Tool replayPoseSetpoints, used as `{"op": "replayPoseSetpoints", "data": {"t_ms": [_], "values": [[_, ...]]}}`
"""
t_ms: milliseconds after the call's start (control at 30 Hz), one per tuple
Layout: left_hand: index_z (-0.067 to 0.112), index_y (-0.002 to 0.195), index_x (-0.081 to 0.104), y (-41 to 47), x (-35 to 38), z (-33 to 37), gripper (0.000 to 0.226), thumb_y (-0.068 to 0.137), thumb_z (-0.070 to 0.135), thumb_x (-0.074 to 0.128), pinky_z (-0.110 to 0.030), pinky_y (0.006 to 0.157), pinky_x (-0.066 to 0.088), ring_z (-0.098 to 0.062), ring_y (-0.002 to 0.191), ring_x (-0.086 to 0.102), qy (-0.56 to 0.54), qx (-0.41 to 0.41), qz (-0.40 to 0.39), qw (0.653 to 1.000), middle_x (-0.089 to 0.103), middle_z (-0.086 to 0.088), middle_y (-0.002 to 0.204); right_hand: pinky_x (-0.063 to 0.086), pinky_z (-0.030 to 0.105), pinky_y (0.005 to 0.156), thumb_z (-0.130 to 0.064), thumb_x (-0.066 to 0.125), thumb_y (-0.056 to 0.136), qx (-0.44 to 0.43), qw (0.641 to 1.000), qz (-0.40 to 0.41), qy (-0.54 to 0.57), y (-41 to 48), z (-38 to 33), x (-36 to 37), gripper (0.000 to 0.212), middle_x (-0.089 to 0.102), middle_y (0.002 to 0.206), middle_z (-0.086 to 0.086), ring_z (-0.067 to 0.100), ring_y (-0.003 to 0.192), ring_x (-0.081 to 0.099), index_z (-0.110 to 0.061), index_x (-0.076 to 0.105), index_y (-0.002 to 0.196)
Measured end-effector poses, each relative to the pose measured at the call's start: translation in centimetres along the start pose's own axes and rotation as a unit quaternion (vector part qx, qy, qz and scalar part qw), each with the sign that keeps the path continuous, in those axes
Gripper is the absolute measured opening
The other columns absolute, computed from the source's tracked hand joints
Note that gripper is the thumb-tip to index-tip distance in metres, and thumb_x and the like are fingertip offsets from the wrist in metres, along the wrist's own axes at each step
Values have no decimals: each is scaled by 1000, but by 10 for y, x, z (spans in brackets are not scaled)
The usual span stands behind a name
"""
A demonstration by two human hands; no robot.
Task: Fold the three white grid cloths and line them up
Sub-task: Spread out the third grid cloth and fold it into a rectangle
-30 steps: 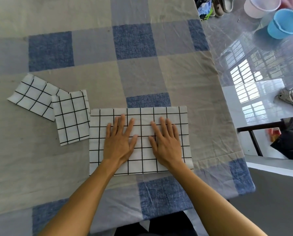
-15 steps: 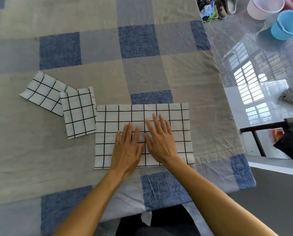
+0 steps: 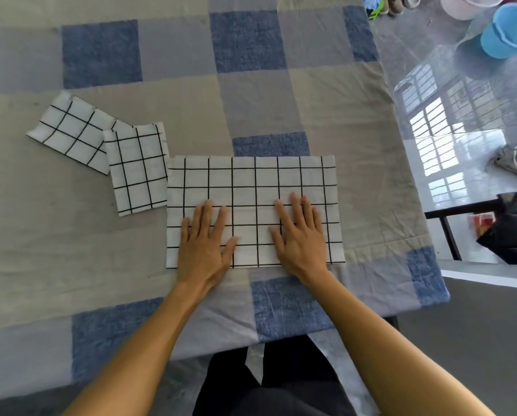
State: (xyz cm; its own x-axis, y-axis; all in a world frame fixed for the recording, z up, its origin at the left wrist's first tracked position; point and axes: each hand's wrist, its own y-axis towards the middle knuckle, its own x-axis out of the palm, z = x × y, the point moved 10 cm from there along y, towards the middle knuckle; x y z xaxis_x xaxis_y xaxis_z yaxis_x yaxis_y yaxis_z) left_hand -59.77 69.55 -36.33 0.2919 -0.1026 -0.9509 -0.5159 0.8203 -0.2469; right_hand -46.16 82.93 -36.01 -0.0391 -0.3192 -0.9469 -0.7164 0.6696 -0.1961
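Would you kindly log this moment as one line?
left hand, right hand: flat on wide cloth | middle cloth overlaps far-left cloth

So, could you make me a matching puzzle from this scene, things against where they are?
Things: 1 wide white black-grid cloth; 2 tilted small folded grid cloth; 3 light blue plastic bucket.
Places: A on the floor, far right; B under the left hand and right hand; C leftmost on the blue-and-beige checked sheet.
Pairs: 1-B, 2-C, 3-A.

No legible text, labels, brand marks, numbers or signs appear on any surface in the head view.
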Motion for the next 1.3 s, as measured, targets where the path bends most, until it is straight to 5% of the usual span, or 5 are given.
{"op": "replayPoseSetpoints", "data": {"t_ms": [267, 400, 667, 967, 1300], "values": [[18, 151, 11, -39, -10, 21, 63, 98, 47, 24, -44, 116, 0, -23, 146, -1, -26, 73, 13, 997, 4, -10, 159, -4, 44, 117, -42, 25, 99, -47, 999, 18, -1, -15, -39, -11, 56, 10, 158, 12, 29, 146, 5, -19, 21, 149], [21, 151, 7, -52, 4, 26, 63, 98, 54, 9, -43, 116, 1, -23, 146, 0, -23, 42, -19, 999, 5, -9, 158, 0, 43, 117, -46, 17, 99, -70, 997, -14, 29, -36, -73, 6, 57, 7, 157, 13, 29, 146, 2, -19, 23, 149], [27, 147, -15, -49, 14, 15, 70, 88, 63, -3, -41, 115, -14, -20, 141, -25, -18, -7, -55, 998, -25, -5, 153, -11, 43, 117, -59, 13, 95, -22, 998, -65, 13, -48, -47, 25, 62, -15, 157, 0, 19, 144, -20, -34, 1, 151], [20, 151, 0, -82, 22, 16, 62, 99, 51, 13, -41, 116, -6, -22, 145, -8, -2, 30, -23, 999, -3, -9, 158, -7, 41, 117, -50, 14, 98, -110, 992, -57, 29, -67, -85, 24, 60, -4, 158, 8, 26, 146, -9, -23, 9, 151], [25, 147, -15, -83, 15, 7, 61, 96, 52, 4, -40, 115, -14, -17, 141, -24, -22, 15, -51, 998, -21, -2, 154, -24, 26, 110, -66, 0, 89, 56, 997, -55, 2, -107, 19, 12, 65, -17, 156, -3, 17, 144, -20, -38, -8, 148]]}}
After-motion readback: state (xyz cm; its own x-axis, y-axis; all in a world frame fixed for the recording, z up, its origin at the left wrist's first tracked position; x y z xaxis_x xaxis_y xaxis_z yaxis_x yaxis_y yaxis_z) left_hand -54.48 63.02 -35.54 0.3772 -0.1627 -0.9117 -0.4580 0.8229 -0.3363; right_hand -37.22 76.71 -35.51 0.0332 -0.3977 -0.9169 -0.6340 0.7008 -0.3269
